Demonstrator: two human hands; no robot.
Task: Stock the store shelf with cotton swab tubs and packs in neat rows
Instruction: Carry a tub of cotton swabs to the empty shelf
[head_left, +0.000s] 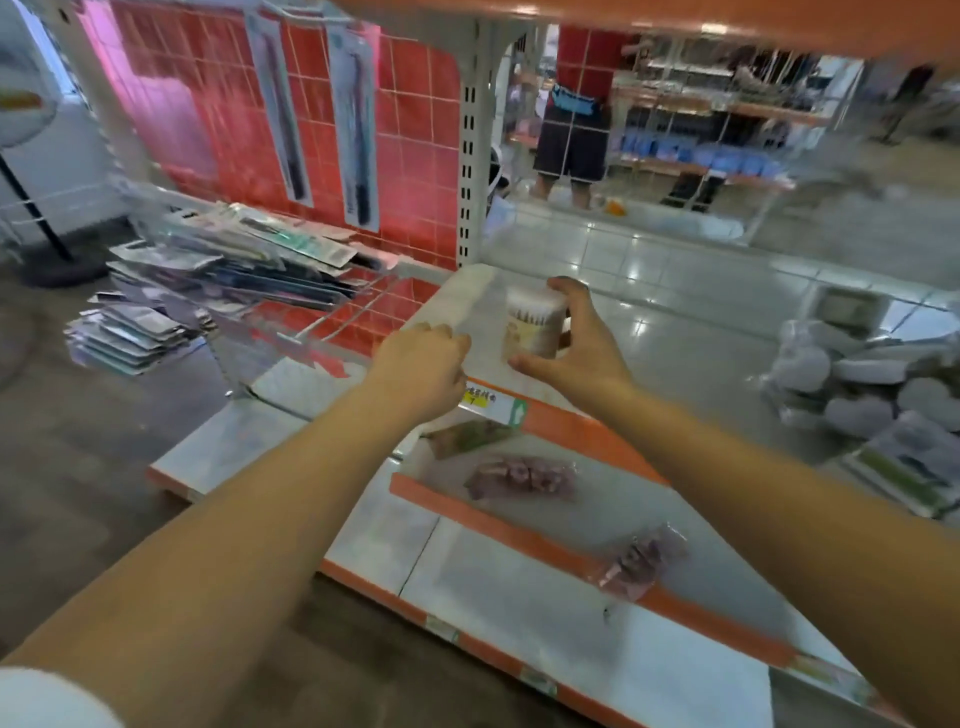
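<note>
The left hand (426, 364) is reaching over the shelf (467, 301) edge, fingers curled under and gripping nothing that shows. Just right of it the tub (535, 327) is standing upright on the shelf, a clear cylinder packed with white-tipped swabs. The right hand (576, 343) is wrapping thumb and fingers around the tub, wrist angling in from the right

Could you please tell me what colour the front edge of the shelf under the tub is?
Orange, on the shelf's front edge, seen in the head view.
</note>
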